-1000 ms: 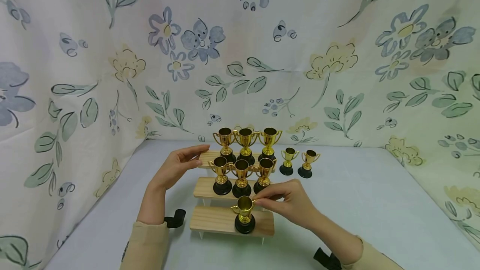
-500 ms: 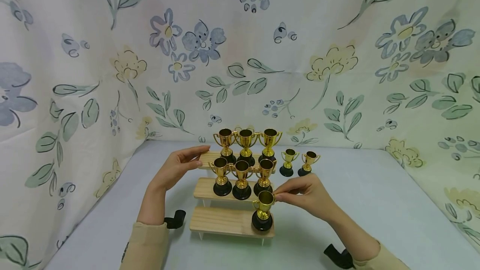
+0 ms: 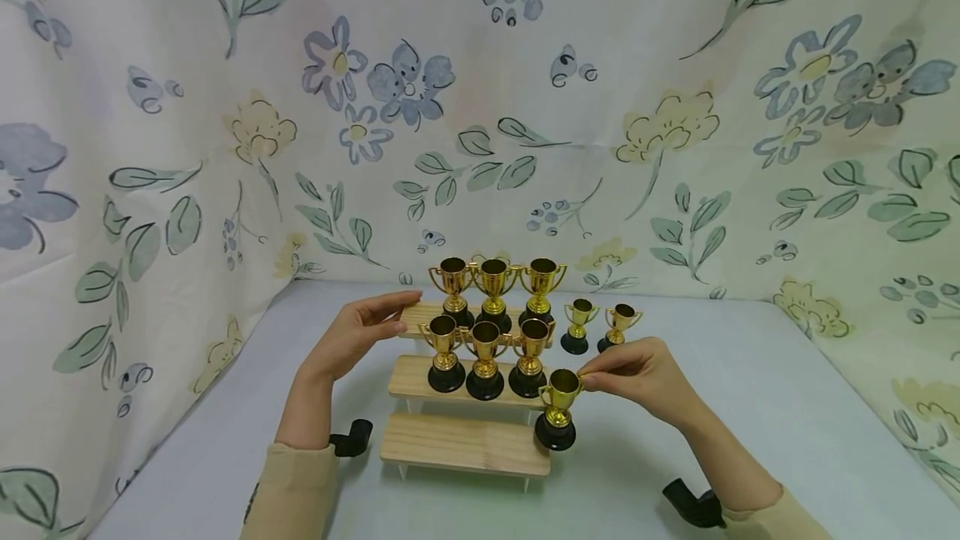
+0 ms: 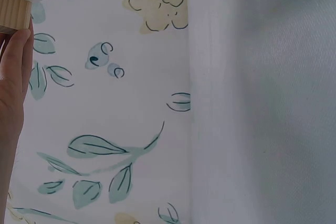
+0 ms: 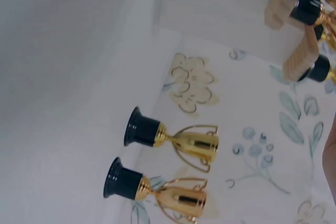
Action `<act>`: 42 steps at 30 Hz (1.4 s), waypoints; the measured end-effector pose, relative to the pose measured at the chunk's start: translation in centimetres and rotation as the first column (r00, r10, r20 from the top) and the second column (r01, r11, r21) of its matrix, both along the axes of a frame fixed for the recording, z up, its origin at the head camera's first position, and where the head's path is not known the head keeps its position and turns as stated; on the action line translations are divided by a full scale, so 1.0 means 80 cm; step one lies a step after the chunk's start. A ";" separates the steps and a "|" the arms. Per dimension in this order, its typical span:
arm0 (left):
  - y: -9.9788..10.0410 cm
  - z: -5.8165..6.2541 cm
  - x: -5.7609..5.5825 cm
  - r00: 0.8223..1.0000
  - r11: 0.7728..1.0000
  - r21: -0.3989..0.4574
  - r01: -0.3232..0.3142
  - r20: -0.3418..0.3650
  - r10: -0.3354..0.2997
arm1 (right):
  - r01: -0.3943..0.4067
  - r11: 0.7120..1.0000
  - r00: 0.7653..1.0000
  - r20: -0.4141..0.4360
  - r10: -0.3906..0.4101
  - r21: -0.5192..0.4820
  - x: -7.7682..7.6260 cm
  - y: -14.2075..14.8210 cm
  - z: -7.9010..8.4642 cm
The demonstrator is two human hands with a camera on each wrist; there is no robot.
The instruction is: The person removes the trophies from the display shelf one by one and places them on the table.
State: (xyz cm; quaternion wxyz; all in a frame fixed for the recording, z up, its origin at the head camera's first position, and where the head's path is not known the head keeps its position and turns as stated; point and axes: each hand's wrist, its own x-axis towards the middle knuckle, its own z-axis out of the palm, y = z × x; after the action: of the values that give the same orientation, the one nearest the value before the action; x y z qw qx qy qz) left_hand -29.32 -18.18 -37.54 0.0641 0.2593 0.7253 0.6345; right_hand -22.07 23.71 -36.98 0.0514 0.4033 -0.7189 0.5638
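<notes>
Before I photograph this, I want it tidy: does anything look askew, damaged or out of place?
Nothing looks spilled or damaged. The held trophy looks least settled: the right hand pinches its handle, and its base juts past the right end of the bottom shelf. A yellow trophy and a coppery trophy stand apart on the table.

The place was a screened-off tabletop corner, much like a small staging booth: white fabric drapes printed with blue and yellow flowers and green leaves hung behind and along both sides of a smooth pale table. The drapes filled the background, so whether home, studio or lab lay around it could not be told.
</notes>
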 end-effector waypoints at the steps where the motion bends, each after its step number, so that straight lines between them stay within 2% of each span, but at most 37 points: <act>1: 0.000 0.000 0.000 1.000 1.000 0.002 0.003 0.000 -0.003 | 0.010 1.000 1.000 0.007 -0.010 0.001 0.000 0.003 0.000; 12: 0.000 -0.001 -0.001 1.000 1.000 -0.012 -0.009 -0.003 0.009 | 0.151 0.988 0.986 0.067 -0.152 0.022 -0.010 0.038 0.000; 22: -0.001 -0.001 0.001 1.000 1.000 -0.006 0.000 0.002 0.000 | 0.244 0.970 0.969 0.050 -0.243 -0.012 -0.022 0.073 -0.002; 29: 0.000 0.000 0.000 1.000 1.000 -0.006 0.000 0.004 0.000 | 0.396 0.916 0.915 0.053 -0.400 0.065 -0.028 0.094 -0.008; 36: 0.001 0.002 -0.001 1.000 1.000 -0.014 -0.003 0.002 0.003 | 0.459 0.888 0.882 0.097 -0.460 0.033 -0.038 0.115 -0.018; 42: 0.000 0.000 -0.001 1.000 1.000 -0.015 0.000 0.002 0.000 | 0.533 0.846 0.840 0.113 -0.531 0.017 -0.050 0.134 -0.027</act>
State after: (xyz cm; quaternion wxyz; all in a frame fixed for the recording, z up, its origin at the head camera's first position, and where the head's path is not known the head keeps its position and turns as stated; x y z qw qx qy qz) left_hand -29.38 -18.20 -37.54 0.0670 0.2580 0.7299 0.6295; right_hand -26.08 34.39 -39.14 0.1678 0.1551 -0.8001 0.5547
